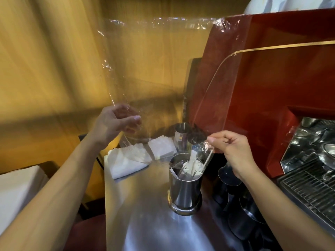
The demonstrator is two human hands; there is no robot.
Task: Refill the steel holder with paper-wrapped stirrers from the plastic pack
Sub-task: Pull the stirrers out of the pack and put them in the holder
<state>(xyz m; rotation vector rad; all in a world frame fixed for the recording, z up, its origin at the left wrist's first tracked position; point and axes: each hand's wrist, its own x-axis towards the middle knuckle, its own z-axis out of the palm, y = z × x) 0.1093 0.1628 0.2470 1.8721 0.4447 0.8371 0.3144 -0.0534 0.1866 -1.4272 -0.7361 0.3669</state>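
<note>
Both hands (116, 122) hold plastic pack (154, 69) over steel holder (184, 185).

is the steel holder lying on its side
No, the steel holder stands upright on the counter, with paper-wrapped stirrers sticking out of its open top.

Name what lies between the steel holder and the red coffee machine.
In the head view, the right hand and a dark stemmed glass beneath it lie between the holder and the machine.

Head camera looks forward and down (close) over the counter (145, 205).
</note>
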